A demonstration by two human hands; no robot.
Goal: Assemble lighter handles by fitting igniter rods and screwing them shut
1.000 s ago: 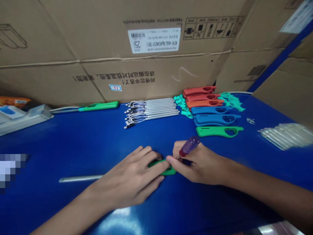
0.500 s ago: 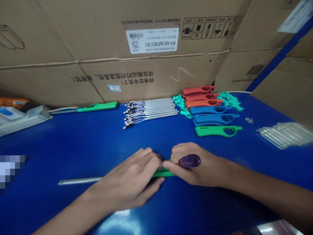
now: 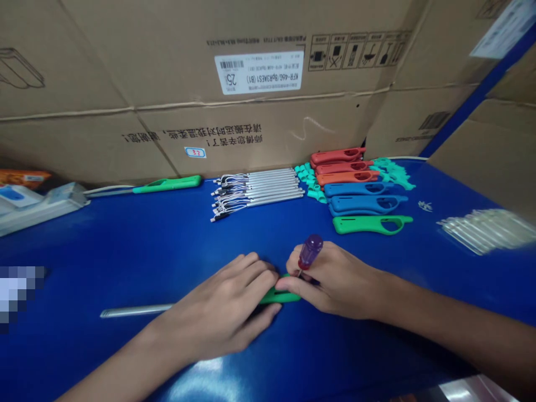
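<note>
My left hand (image 3: 221, 310) lies over a green lighter handle (image 3: 280, 295) on the blue table (image 3: 138, 245), fingers curled down on it. A silver metal tube (image 3: 136, 310) sticks out to the left from under that hand. My right hand (image 3: 335, 279) pinches a small screwdriver with a purple handle (image 3: 310, 251), held nearly upright, its tip down at the green handle's right end. The thumb of that hand rests against the green handle.
Against the cardboard boxes (image 3: 251, 84) lie a finished green lighter (image 3: 167, 183), a row of metal tubes with wires (image 3: 257, 191), red, orange, blue and green handles (image 3: 362, 190), teal small parts (image 3: 393, 172). Clear tubes (image 3: 486, 230) sit at right, a white power strip (image 3: 39, 207) at left.
The purple screwdriver handle tipped flat against my right hand half a second ago and now stands upright again. Both hands stay at the green handle.
</note>
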